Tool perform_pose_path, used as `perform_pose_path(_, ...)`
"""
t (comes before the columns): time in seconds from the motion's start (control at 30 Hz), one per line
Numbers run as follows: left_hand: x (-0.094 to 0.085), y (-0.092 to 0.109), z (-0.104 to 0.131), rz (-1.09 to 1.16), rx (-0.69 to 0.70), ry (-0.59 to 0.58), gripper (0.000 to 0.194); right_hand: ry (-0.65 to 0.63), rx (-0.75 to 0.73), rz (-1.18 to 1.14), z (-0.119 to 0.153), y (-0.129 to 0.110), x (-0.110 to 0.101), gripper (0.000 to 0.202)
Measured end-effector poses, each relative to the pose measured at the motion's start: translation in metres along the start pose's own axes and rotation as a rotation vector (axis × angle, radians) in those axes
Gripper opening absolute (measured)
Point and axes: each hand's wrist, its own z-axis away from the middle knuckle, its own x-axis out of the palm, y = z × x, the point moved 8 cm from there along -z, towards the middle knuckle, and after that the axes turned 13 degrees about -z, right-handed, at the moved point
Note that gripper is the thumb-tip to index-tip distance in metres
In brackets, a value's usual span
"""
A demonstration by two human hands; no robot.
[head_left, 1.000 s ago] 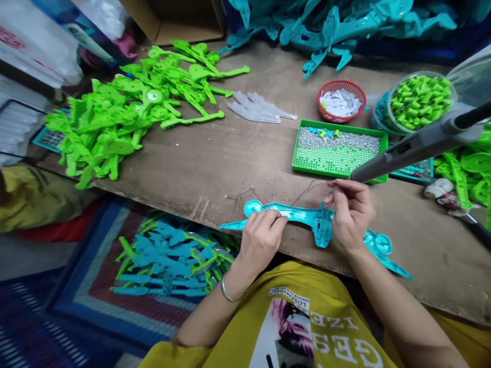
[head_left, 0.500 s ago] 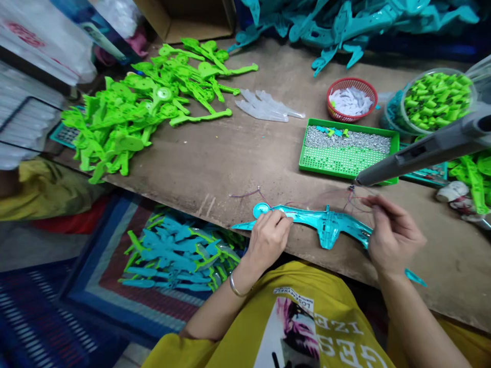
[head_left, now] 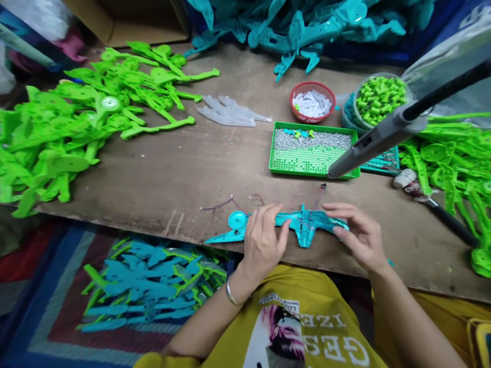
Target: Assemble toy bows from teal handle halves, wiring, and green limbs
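Observation:
A long turquoise plastic shell lies along the table's near edge, with a round disc at its left part and a bracket-like piece in the middle. My left hand is laid over the shell beside the disc, fingers bent across it and thumb on the near side. At the shell's right end, my right hand has its thumb and fingers around it. Thin reddish wires run along the shell and rise to a small dark part under the grey tool tip. Another wire lies on the table behind the disc.
A green tray of small metal pieces stands behind the shell. Beyond it are a red basket and a tub of green bits. Piles of green parts lie left, turquoise parts at the back. A black-handled tool lies right.
My right hand has let go of the thin wires and moved onto the shell's right end. My left hand has changed from a pinch to lying across the shell. The view has shifted right.

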Motion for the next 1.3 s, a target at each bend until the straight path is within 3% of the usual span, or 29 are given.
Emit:
perform_pose_path(0.13,0.019,0.003,-0.007,0.017,0.010,-0.070,0.026,0.201,0.156,0.278,-0.028,0.029,-0.033,0.024)
perform_pose_path(0.23,0.023,0.008,-0.009,0.026,0.041,-0.079,0.030,0.098,0.153,0.443,-0.052,0.045,-0.028,0.027)
perform_pose_path(0.33,0.014,0.015,-0.011,0.008,0.030,-0.009,0.038,0.022,0.094,0.487,-0.065,0.052,-0.018,0.027)
perform_pose_path(0.43,0.005,0.024,-0.015,-0.003,0.022,0.043,0.038,0.036,0.116,0.485,-0.063,0.057,-0.018,0.021)
perform_pose_path(0.53,0.009,0.040,-0.021,0.045,0.062,0.003,0.032,0.093,0.169,0.447,-0.051,0.055,-0.025,0.016)
perform_pose_path(0.77,0.063,0.067,-0.050,-0.130,0.030,-0.258,0.030,0.246,0.180,0.378,-0.035,0.040,-0.038,0.023)
perform_pose_path(0.9,0.085,0.073,-0.061,-0.191,0.039,-0.344,0.019,0.158,0.197,0.447,-0.049,0.054,-0.033,0.031)
perform_pose_path(1.0,0.093,0.071,-0.062,-0.184,0.041,-0.342,0.019,0.125,0.211,0.387,-0.054,0.066,-0.029,0.029)
perform_pose_path(1.13,0.096,0.065,-0.059,-0.102,0.020,-0.306,0.018,0.177,0.345,0.080,-0.042,0.077,-0.027,0.027)
perform_pose_path(1.3,0.082,0.069,-0.054,0.027,0.057,-0.236,0.013,0.317,0.379,-0.185,-0.021,0.062,-0.033,0.028)
